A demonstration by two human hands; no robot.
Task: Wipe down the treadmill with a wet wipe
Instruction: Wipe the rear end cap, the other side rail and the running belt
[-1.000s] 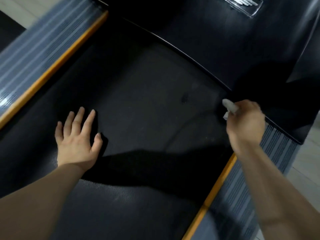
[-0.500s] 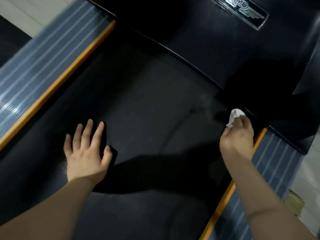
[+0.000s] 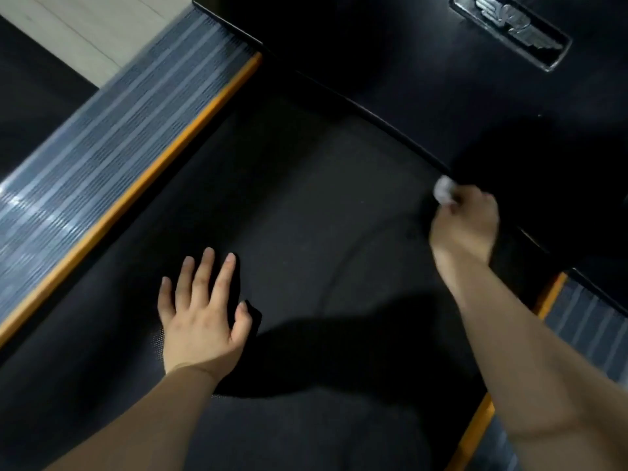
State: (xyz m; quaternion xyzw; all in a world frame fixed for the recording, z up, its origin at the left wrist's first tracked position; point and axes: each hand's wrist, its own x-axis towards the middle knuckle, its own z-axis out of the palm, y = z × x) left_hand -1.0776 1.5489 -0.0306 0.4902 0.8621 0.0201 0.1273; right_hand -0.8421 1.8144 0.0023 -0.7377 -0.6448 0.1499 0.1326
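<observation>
**Wiping belt's front edge, right side**

Left hand (image 3: 204, 317) flat on belt (image 3: 306, 232), fingers spread, bracing. Right hand (image 3: 465, 222) fingers pinch balled wet wipe (image 3: 443, 190) at hood (image 3: 407, 79) seam. Suggest: firm pressure, follow seam toward right rail (image 3: 588, 321).

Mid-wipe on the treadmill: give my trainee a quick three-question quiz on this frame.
1. True or false: the left hand lies flat with straight fingers on the belt.
2. Which hand holds the wet wipe?
A. left
B. right
C. neither
3. Fill in: the wipe is at the edge where the belt meets the black motor ____.

Key: 1 true; 2 B, the right hand; 3 cover.
</observation>
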